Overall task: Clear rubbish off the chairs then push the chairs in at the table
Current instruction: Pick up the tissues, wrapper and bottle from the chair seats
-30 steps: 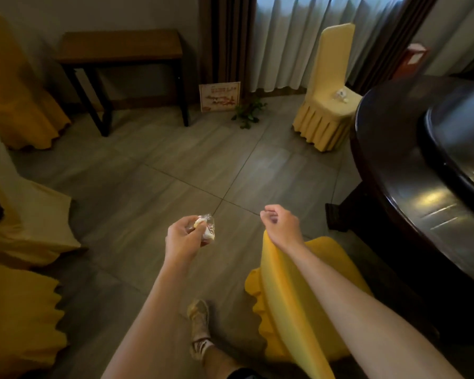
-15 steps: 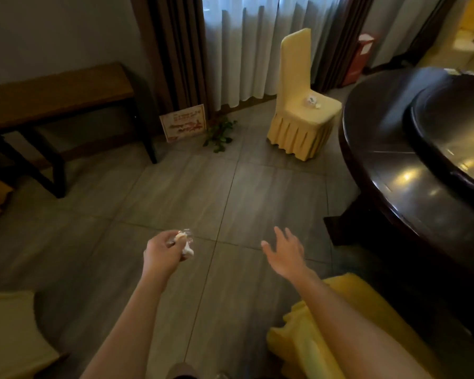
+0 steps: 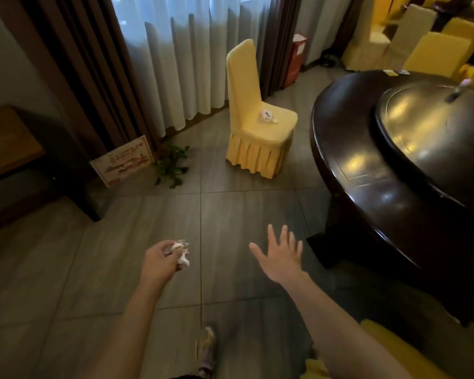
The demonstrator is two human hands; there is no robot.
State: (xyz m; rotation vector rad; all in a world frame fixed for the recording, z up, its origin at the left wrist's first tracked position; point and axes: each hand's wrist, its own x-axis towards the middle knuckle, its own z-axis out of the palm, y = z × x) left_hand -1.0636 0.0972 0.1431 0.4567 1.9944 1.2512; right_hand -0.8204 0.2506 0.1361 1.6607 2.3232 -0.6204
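Table (image 3: 348, 149) fills the right side, dark and round. Yellow chair (image 3: 253, 124) stands pulled out beside it, well ahead of both hands, seat facing the table. Small white rubbish (image 3: 268, 116) lies on its seat. Right hand (image 3: 281, 257) spread wide and empty, the nearer one, rubbish straight ahead. Left hand (image 3: 160, 258) closed around crumpled wrappers (image 3: 181, 254).

1. Crumpled white-and-clear wrapper rubbish (image 3: 181, 253) — bunched small, pinched in the left hand (image 3: 159, 262) above the floor.
2. Small white scrap of rubbish (image 3: 268, 116) — lying mid-seat on the upright yellow cloth-covered chair (image 3: 251, 110), which stands apart from the dark round wooden table (image 3: 348, 149).
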